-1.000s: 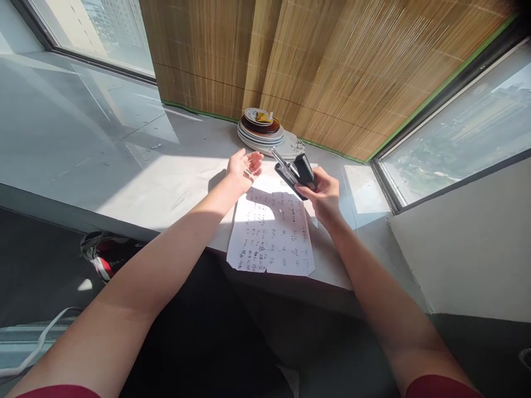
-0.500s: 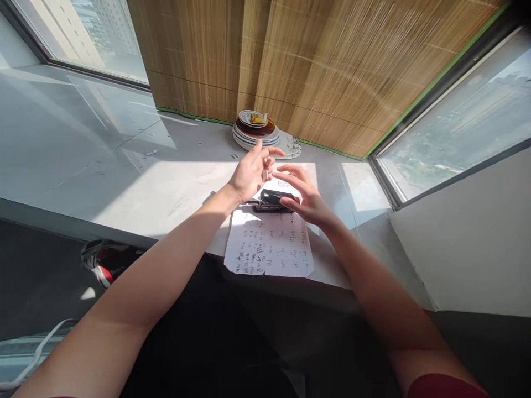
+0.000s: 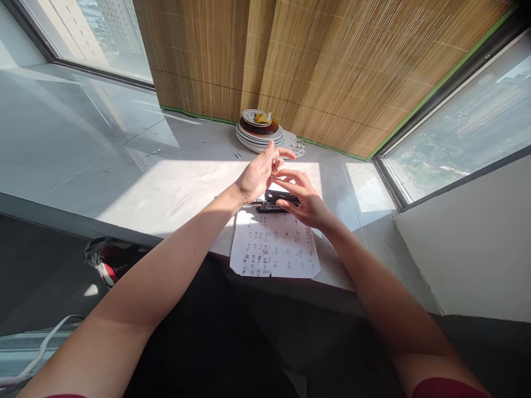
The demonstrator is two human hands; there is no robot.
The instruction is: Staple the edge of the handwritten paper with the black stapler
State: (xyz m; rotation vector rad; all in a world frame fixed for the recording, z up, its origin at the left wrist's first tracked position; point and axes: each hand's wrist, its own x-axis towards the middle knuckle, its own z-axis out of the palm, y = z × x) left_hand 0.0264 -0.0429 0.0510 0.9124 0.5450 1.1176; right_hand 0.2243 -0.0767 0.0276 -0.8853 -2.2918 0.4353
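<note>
My left hand (image 3: 257, 174) is raised above the stapler, palm turned inward, index finger stretched out and the other fingers curled in. A small pale piece, which looks like a staple strip, lies in those curled fingers, now mostly covered by my right fingertips. My right hand (image 3: 306, 198) reaches in from the right with fingers extended to the left palm and thumb apart, nothing plainly gripped. Beneath the hands, a black stapler (image 3: 284, 197) rests across the upper part of a handwritten paper sheet (image 3: 276, 249); both hands partly hide it.
A stack of plates (image 3: 259, 135) with a yellow packet (image 3: 263, 118) on top stands by the bamboo blind (image 3: 290, 66). Small staple-like bits (image 3: 238, 155) lie left of the plates, more bits (image 3: 154, 151) farther left. A shoe (image 3: 110, 260) is below the ledge.
My right fingertips have moved left onto my left palm, covering the small pale piece that showed there before. The whole view has shifted slightly.
</note>
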